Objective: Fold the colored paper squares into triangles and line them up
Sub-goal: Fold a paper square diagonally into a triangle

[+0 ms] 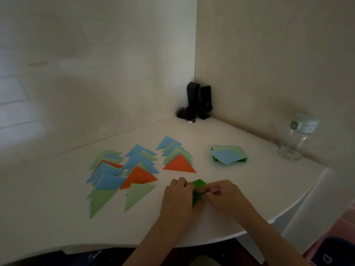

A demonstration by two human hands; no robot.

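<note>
Pinching a green paper (198, 186) between them, the left hand (178, 194) and right hand (221, 192) meet near the table's (249, 189) front edge, beside three rows of triangles (138, 166).

Matt, smooth coloured paper in the folded triangles (134, 166) and the stack of squares (228, 153). Same matt paper, dark green, in the piece (198, 186) pinched between left hand (178, 196) and right hand (222, 194). Smooth, matt white tabletop (240, 189). Clear, glossy glass or plastic jar (294, 143). Black plastic speakers (199, 100).
</note>
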